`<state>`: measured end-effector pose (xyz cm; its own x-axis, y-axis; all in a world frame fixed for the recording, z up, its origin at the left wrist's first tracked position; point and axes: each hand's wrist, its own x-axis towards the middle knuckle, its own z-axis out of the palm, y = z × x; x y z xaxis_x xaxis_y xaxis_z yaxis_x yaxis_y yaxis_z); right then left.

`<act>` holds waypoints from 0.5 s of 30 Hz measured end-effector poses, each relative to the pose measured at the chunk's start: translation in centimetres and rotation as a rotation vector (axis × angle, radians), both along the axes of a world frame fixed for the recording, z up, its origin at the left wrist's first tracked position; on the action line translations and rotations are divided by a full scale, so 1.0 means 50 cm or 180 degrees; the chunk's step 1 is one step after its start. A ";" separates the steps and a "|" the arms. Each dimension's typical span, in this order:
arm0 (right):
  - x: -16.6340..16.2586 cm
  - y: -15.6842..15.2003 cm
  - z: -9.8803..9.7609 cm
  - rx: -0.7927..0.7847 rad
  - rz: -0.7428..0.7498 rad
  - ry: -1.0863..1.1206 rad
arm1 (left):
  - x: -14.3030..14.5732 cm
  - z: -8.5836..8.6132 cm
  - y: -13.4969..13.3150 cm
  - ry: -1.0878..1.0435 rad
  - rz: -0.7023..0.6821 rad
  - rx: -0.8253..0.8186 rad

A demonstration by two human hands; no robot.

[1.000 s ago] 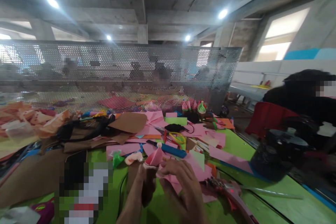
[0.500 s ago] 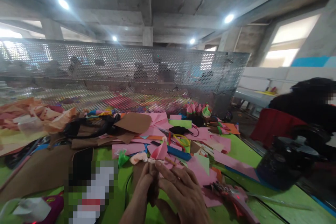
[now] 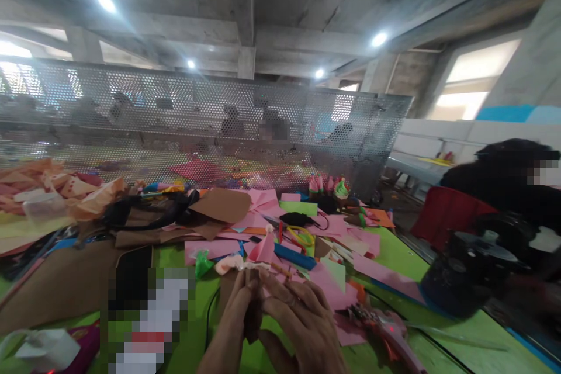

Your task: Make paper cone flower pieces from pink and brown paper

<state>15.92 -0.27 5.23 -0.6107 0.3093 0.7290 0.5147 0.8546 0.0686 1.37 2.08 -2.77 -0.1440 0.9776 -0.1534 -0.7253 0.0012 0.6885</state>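
Observation:
Between my hands is a small craft ice-cream cone with a pink pointed top point(image 3: 263, 248), a pale ball at its tip, a whitish rim and a brown lower part point(image 3: 252, 315). My left hand point(image 3: 234, 310) is closed round the brown part from the left, its thumb up near the rim. My right hand point(image 3: 302, 318) presses its fingertips against the rim from the right. The fingers partly hide the brown part. Just left of the pink top lie a pale crumpled piece point(image 3: 228, 264) and a green crumpled piece point(image 3: 203, 264).
A pink glue gun point(image 3: 390, 327) lies right of my hands. Pink sheets point(image 3: 333, 280), a blue strip point(image 3: 293, 256) and brown sheets point(image 3: 225, 204) crowd the green table point(image 3: 397, 242). A green-topped cone point(image 3: 340, 188) stands near the perforated screen point(image 3: 219, 128). A person point(image 3: 517, 169) sits at right.
The view has shifted slightly. Both hands keep hold of the craft cone in nearly the same pose, with only a slight shift of the right fingers at the rim.

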 end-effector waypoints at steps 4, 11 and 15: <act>-0.001 0.001 0.003 -0.0023 -0.0075 0.0050 | 0.002 0.008 -0.001 -0.0103 0.0029 0.0040; -0.001 0.004 -0.003 -0.0141 -0.0063 -0.0001 | 0.004 0.027 -0.008 0.0058 -0.0095 0.0227; 0.002 0.005 -0.008 -0.0204 -0.0079 0.0073 | 0.008 0.032 -0.013 0.0133 -0.0132 0.0215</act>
<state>16.00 -0.04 4.81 -0.5855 0.3708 0.7209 0.5367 0.8438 0.0020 1.75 1.42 -1.19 -0.1080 0.9908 -0.0817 -0.6963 -0.0168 0.7176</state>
